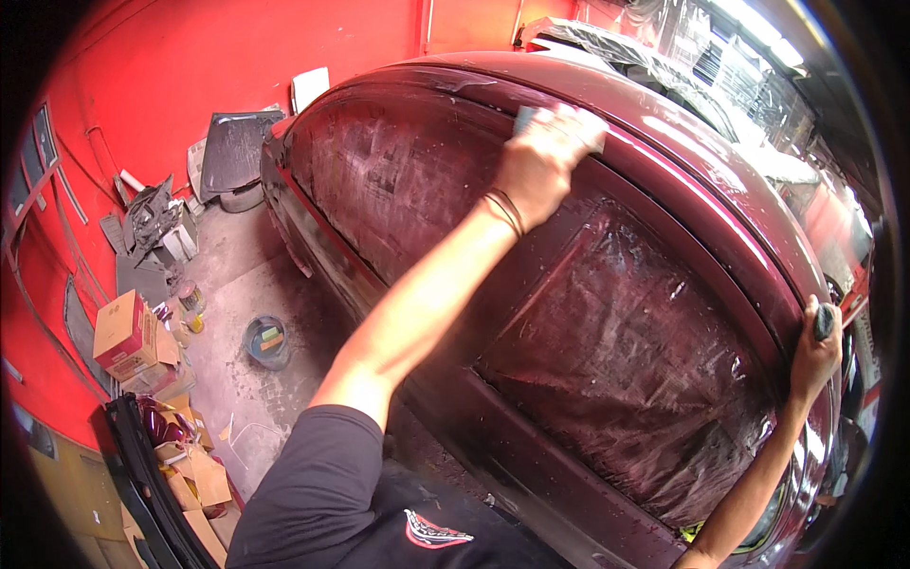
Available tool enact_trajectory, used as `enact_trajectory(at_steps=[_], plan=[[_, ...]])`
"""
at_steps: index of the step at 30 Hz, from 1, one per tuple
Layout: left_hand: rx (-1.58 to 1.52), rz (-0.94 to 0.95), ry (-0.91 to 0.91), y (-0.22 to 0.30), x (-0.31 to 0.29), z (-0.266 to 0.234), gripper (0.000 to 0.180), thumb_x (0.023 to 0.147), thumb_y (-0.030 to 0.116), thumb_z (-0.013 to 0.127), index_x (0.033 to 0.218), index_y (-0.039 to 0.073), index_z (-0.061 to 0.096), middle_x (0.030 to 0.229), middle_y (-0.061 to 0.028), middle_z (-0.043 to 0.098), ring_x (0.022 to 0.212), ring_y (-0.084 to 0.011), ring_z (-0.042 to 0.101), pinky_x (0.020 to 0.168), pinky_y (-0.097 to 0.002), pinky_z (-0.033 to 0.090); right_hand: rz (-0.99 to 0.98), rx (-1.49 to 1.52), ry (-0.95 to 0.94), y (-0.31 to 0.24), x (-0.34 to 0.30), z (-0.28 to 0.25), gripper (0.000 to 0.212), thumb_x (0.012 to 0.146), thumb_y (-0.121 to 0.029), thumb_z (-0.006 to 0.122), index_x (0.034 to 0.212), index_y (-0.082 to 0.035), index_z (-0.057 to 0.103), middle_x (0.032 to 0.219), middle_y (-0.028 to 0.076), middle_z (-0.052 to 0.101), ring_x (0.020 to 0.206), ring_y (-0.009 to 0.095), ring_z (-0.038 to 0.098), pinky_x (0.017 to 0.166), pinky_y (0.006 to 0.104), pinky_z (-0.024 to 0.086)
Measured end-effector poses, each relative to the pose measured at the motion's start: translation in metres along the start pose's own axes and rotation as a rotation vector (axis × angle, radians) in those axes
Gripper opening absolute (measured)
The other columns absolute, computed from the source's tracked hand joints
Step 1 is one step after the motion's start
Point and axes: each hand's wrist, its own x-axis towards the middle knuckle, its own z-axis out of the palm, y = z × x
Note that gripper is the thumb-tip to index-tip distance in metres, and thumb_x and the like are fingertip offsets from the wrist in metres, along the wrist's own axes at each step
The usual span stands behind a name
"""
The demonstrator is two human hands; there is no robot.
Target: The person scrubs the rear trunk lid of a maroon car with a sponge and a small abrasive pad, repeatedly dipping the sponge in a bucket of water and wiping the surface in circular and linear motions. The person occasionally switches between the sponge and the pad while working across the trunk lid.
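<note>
While hands [545,161] [815,360] span the streaked car [502,284], a red wall [227,62] rises.

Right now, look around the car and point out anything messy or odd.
The open boxes at lower left look untidy, crowded together with flaps sticking out. The sheet on the picture's right side of the car is creased rather than smooth. No clear spill shows.

Red wall [190,85], beyond and left of your left hand [550,156]. Dusty grey floor [227,248], left of that hand, lower down. Cardboard boxes [123,332], farther left. Strip light [754,24], lit, beyond your right hand [815,358].
</note>
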Motion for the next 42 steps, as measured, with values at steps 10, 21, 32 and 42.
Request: enact_trajectory(at_steps=[10,21,32,42], plan=[[0.130,-0.337,-0.034,-0.206,-0.023,-0.040,0.035,0.107,0.008,0.045,0.125,0.012,0.075,0.121,-0.0153,0.078,0.108,-0.0354,0.075,0.099,-0.0460,0.059,0.103,-0.021,-0.035,0.034,0.001,0.006,0.026,0.111,-0.024,0.067,0.121,-0.001,0.073,0.109,0.010,0.077,0.101,0.018,0.072,0.095,0.0338,0.054],[-0.042,-0.115,0.109,-0.268,-0.048,-0.050,0.038,0.099,0.005,0.052,0.126,0.015,0.077,0.129,-0.0061,0.077,0.121,-0.0285,0.072,0.110,-0.0435,0.054,0.343,-0.206,-0.141,0.079,0.004,-0.014,0.044,0.113,-0.042,0.059,0.139,-0.009,0.074,0.121,0.008,0.077,0.108,0.018,0.068,0.100,0.0340,0.050],[-0.018,-0.131,-0.083,-0.252,-0.069,-0.046,0.051,0.097,0.006,0.055,0.145,0.013,0.069,0.151,-0.0158,0.066,0.142,-0.0347,0.061,0.127,-0.0551,0.039,0.376,-0.128,-0.086,0.120,-0.009,-0.029,0.049,0.115,-0.037,0.056,0.147,-0.002,0.066,0.145,0.013,0.071,0.130,0.024,0.067,0.112,0.0367,0.048],[0.198,-0.358,-0.118,-0.340,-0.060,-0.061,0.041,0.099,0.003,0.050,0.133,0.010,0.071,0.123,-0.0188,0.076,0.120,-0.0382,0.072,0.104,-0.0501,0.058,0.228,-0.151,-0.126,0.127,-0.008,-0.024,0.047,0.115,-0.034,0.056,0.146,0.000,0.066,0.144,0.016,0.071,0.129,0.024,0.068,0.110,0.0369,0.049]])
